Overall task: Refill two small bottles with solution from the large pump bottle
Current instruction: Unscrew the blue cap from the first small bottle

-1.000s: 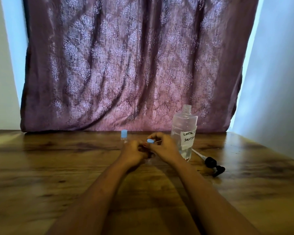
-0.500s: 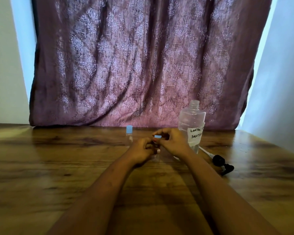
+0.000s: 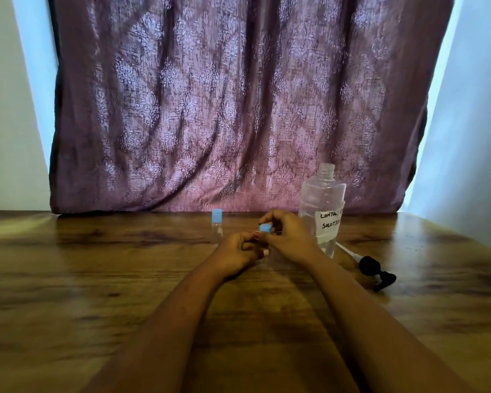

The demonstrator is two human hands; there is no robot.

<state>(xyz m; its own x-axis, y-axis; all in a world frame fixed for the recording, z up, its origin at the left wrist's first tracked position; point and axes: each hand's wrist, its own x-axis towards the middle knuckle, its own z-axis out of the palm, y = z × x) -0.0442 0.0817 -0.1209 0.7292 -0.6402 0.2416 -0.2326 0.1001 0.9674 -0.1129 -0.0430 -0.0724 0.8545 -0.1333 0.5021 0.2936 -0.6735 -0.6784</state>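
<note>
Your left hand (image 3: 238, 251) grips the small clear bottle (image 3: 264, 260); your right hand (image 3: 288, 236) fingers pinch its light-blue cap (image 3: 266, 228).

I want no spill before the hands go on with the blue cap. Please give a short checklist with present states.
1. Left hand steadies the small clear bottle: ok.
2. Right hand fingers grip the small blue cap: ok.
3. Cap fully tight or loose: cannot tell.
4. Second small clear bottle with blue cap stands upright, apart: ok.
5. Large clear labelled bottle capped: not ok, neck open.
6. Black pump head lies on the wooden table, clear of both hands: ok.
</note>
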